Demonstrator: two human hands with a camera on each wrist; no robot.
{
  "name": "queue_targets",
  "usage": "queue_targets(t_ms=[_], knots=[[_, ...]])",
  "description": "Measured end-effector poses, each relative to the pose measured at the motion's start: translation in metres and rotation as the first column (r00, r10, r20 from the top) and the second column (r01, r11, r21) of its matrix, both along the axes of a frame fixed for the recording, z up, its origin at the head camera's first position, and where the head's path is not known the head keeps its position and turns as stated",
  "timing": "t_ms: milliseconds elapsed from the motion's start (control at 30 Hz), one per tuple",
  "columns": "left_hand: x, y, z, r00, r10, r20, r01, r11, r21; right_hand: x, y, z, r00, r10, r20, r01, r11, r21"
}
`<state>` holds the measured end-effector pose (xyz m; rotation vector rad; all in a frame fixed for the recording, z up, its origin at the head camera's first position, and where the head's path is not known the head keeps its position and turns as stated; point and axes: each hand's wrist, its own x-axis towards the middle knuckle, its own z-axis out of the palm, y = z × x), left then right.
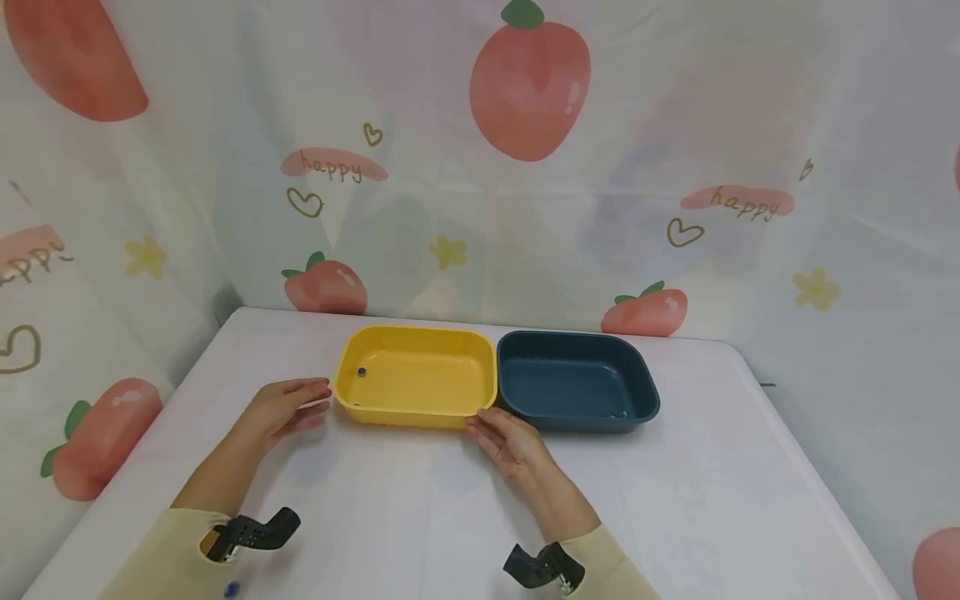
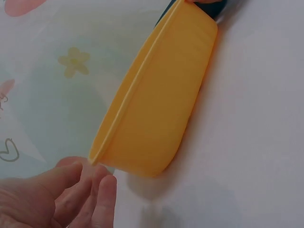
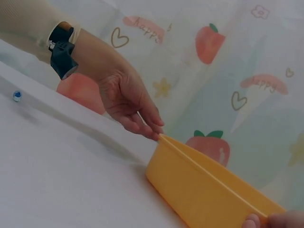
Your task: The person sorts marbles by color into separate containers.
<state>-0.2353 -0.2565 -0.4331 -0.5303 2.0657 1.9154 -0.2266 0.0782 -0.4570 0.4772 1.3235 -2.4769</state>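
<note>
A yellow rectangular tray stands at the back middle of the white table, with a small dark-blue round piece inside near its left end. My right hand pinches the tray's front right corner, thumb at the rim and fingers against the outer wall. By the tray's left end is my left hand, its fingers loosely extended and fingertips close to the rim; whether they touch it is hard to tell. In the left wrist view, nothing shows between the left thumb and fingers. A dark-blue tray sits directly right of the yellow one.
Small greenish pieces lie at the front right inside the dark-blue tray. A blue marble rests on the table near the left sleeve. Printed fabric hangs behind the table. Black wrist cameras sit on both forearms.
</note>
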Motion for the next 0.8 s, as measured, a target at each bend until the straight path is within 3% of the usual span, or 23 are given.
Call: queue_targets(t_ms=[233,467,667,800], knots=[[0.024,-0.014,0.005,0.995,-0.097,-0.034,0.095,0.994,-0.058,-0.003,0.003,-0.001,1.0,0.003,0.009,-0.003,1.0,-0.006],[0.056,-0.033,0.01,0.986,-0.152,-0.065,0.151,0.988,-0.012,-0.004,0.004,0.001,1.0,0.007,0.001,-0.007,1.0,-0.009],[0.079,-0.048,0.01,0.99,-0.138,-0.025,0.136,0.989,-0.063,-0.005,0.004,0.001,1.0,0.023,-0.012,-0.023,1.0,-0.016],[0.097,-0.056,0.004,0.991,-0.13,0.011,0.13,0.985,-0.109,-0.003,0.003,0.0,1.0,0.03,-0.005,-0.03,0.999,-0.016]])
